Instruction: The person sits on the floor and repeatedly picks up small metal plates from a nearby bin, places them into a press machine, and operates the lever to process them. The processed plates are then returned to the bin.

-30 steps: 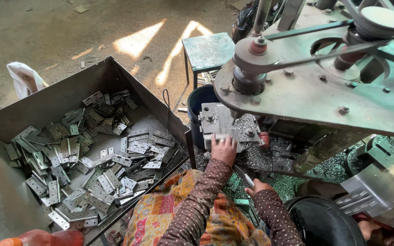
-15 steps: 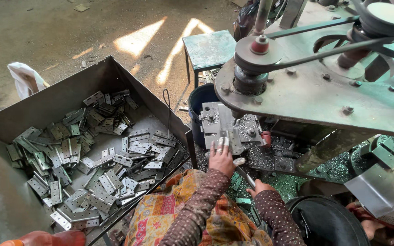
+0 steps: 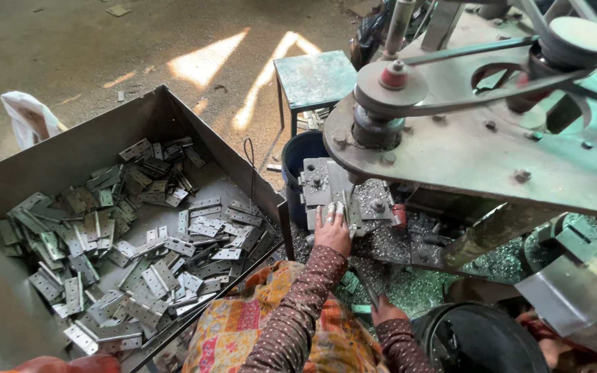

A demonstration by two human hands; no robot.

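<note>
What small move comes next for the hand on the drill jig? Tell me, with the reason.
Probably hold steady: the left hand presses flat on a hinge plate in the jig under the spindle, while the right hand rests low, away from the bin of hinges.

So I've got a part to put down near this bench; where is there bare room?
The green stool top is bare, behind the dark bucket. The metal tray has bare wall and floor at its near-left side. The hinges crowd its middle. Shavings litter the bench around the left hand at the jig.
</note>
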